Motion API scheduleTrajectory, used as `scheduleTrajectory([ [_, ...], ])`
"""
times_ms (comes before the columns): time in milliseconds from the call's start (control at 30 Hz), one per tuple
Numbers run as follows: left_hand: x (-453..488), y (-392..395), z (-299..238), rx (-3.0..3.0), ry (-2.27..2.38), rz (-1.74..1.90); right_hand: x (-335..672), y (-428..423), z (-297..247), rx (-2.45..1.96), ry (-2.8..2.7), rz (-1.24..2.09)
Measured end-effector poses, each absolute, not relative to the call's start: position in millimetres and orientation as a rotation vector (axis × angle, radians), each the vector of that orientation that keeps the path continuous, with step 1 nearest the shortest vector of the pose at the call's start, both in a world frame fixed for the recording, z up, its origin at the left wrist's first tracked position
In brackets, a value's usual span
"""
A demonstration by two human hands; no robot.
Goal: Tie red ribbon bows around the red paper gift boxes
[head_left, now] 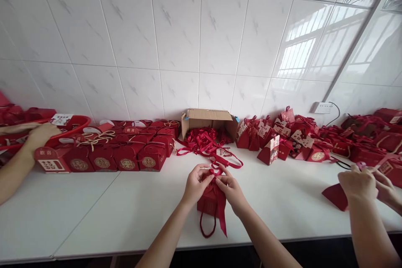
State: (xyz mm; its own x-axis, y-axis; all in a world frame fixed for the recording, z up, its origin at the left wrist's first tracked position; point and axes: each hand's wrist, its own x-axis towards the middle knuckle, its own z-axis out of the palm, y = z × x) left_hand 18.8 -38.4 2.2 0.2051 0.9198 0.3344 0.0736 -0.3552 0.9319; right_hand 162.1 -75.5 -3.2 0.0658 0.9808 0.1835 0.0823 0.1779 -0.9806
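A small red gift box (209,202) stands on the white counter (125,201) right in front of me. My left hand (195,184) and my right hand (231,188) are both pinched on the red ribbon (215,173) at the box's top. The ribbon's loose ends (222,214) hang down the box's front, and a red cord loop (207,227) lies below it.
Rows of red boxes (125,150) sit at the left. An open cardboard carton (209,122) spills red ribbons (204,141). Tagged red boxes (282,138) pile up on the right. Another person's hand (39,135) reaches in at left; another person's two hands (366,183) work at right.
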Motion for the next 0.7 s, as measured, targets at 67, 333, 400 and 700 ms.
scheduleTrajectory([
  [67,16.0,-41.3,1.9,1.677,0.989,1.321,160.1,-76.7,-3.3,-1.159,-1.252,0.979],
  [333,5.6,-46.4,1.5,1.890,1.083,1.292,158.9,-77.0,-5.0,-1.221,-1.307,0.930],
  [400,4.5,-44.2,1.8,1.911,1.088,1.263,163.7,-77.5,-4.7,-1.247,-1.342,0.909],
  [700,-2.9,-48.5,21.5,2.101,1.051,1.087,187.6,-86.0,6.1,-1.327,-1.610,0.646],
])
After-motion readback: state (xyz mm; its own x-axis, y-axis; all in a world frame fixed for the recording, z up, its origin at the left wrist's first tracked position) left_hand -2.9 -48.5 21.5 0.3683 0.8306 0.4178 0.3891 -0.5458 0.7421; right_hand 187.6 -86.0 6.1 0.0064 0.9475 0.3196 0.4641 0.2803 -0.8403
